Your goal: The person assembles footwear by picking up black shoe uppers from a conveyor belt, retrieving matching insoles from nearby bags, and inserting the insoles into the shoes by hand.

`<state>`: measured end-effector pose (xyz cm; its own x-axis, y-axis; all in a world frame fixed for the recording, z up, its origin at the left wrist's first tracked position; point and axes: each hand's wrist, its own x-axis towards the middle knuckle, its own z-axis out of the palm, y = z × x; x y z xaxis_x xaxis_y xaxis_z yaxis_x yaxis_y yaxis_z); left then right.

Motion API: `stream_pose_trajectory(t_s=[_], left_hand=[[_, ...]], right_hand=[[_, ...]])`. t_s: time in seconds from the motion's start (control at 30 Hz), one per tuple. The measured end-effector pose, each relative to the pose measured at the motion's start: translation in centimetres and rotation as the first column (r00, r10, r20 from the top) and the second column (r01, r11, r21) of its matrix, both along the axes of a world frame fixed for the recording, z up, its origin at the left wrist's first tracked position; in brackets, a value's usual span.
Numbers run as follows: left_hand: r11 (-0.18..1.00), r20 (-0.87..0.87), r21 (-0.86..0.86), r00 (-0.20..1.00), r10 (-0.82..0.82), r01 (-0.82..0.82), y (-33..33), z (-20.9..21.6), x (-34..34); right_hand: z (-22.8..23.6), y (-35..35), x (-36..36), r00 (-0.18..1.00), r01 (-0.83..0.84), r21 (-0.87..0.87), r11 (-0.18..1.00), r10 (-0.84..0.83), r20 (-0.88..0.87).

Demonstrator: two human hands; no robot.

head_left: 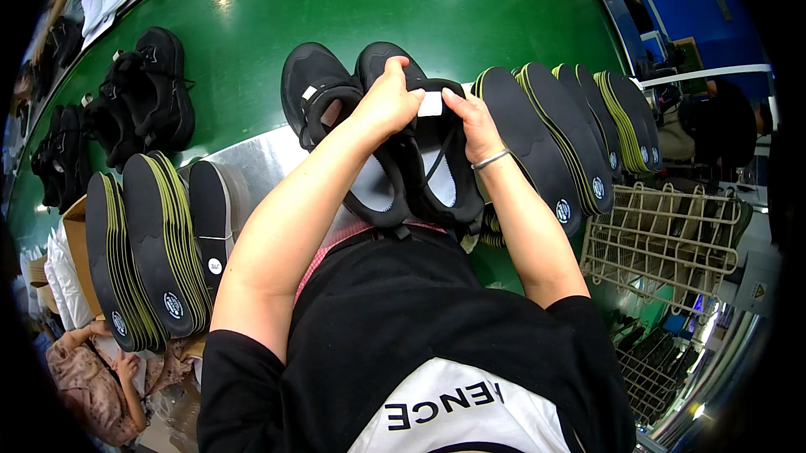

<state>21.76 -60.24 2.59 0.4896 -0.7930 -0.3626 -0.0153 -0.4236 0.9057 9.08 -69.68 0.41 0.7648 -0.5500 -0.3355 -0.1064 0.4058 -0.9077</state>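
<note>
In front of me a pair of black shoes stands side by side, toes away from me: the left shoe [312,75] and the right shoe [457,203], each with a light grey insole inside. The right shoe's tongue [442,127] is pulled upright and shows a white label [430,104]. My left hand [389,104] pinches the tongue's left edge, its thumb by the label and its index finger stretched toward the toe. On the tongue's right edge, my right hand [476,124] grips with the thumb in front; its other fingers are mostly hidden.
Stacked black insoles with yellow-green edges stand at the left [159,239] and right [550,134]. Other black shoes [159,88] sit far left on the green table [403,0]. A wire rack [663,239] is at the right. Another person [88,386] appears at lower left.
</note>
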Motion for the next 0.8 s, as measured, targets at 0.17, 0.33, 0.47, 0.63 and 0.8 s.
stream_pose_trajectory(t_s=[0.17, 0.33, 0.47, 0.63, 0.8], left_hand=[[1.0, 0.03, 0.005, 1.0, -0.004, 0.004, -0.3, -0.2, -0.1], [0.999, 0.075, -0.053, 0.997, 0.004, 0.0, -0.7, -0.7, -0.2], [0.979, 0.221, -0.198, 0.97, 0.099, -0.055, 0.3, -1.3, -0.3], [0.893, 0.469, -0.451, 0.855, 0.222, 0.016, 5.8, 2.7, -4.3], [0.895, 0.687, -0.438, 0.612, 0.391, -0.081, 16.9, 7.5, 0.1]], right_hand=[[-0.2, -0.2, -0.2, 1.0, 0.002, 0.0, 1.0, -0.002, 0.007], [0.0, -0.3, -0.1, 1.0, 0.013, -0.016, 1.0, -0.013, 0.008], [-0.3, 0.0, -0.2, 0.987, -0.048, -0.465, 0.884, -0.029, -0.157], [1.7, 3.1, -4.3, 0.987, 0.006, -0.97, 0.243, -0.158, -0.034], [3.7, 4.4, -6.7, 0.88, -0.465, -0.879, -0.108, 0.052, -0.472]])
